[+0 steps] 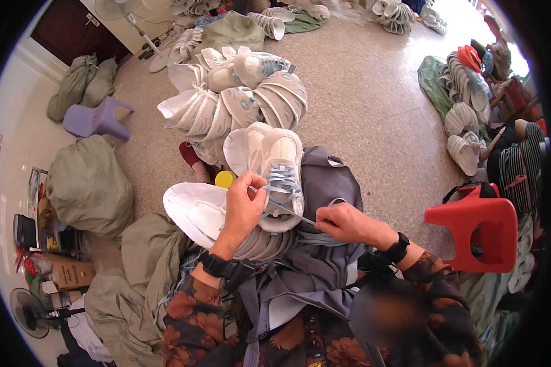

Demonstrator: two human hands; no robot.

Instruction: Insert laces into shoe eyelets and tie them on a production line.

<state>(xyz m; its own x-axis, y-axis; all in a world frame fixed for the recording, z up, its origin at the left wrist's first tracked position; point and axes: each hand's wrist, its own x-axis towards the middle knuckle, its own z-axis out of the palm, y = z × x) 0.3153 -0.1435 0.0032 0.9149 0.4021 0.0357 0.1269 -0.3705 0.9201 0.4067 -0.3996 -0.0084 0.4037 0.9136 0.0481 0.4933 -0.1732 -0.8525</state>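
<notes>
On my lap lies a white shoe upper [282, 150] with light blue laces [281, 181] threaded across its front. My left hand [245, 199] pinches the lace at the left edge of the eyelets. Out to the right, my right hand [338, 221] is closed on a lace end drawn taut from the shoe. Another white upper [255, 137] sits close against its left side. Below my left hand is a white upper [196, 208] with its opening showing, beside a nested row of grey-white uppers [266, 244]. A dark grey apron [327, 183] covers my lap.
A big pile of nested uppers [232, 98] stands ahead, with a yellow lid [224, 179] nearer me. Green sacks [92, 183] and a purple stool [98, 119] are at left. At right are a red plastic chair [477, 226] and a person in striped clothing [523, 168].
</notes>
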